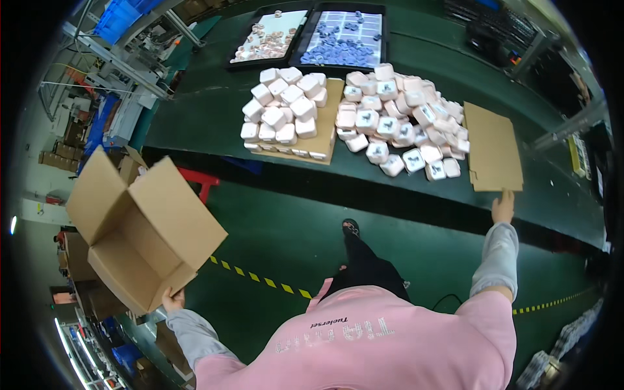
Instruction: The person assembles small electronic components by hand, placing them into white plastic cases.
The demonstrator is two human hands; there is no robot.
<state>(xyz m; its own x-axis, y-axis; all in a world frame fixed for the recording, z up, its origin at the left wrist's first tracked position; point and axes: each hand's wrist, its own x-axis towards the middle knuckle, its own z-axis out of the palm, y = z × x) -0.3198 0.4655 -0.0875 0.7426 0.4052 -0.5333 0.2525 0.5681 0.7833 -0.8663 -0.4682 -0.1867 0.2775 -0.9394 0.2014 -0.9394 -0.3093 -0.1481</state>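
Head camera view: from where I stand, an open cardboard box (140, 250) hangs tilted off the near left side of the bench (211, 127), its flaps spread and its inside bare brown. The person's left hand (172, 300) has its grip closed on the box's lower right edge. Over on the other side, the right hand (503, 207) reaches the near edge of a flat cardboard piece (495, 146) lying on the bench; whether that grip is pinching it or merely touching, I can't tell.

Just left of that flat piece spreads a loose heap of pale rounded cases (388, 127), several with dark pictures on top. Left again, another stack of white cases (301, 108) sits on a brown cardboard base (335, 94). Behind them, two black-rimmed trays (385, 39) lie side by side, one scattered with small beige pieces (265, 47), the other with blue ones (338, 52). Yellow-and-dark striped tape (253, 276) crosses the green floor (260, 205) below.
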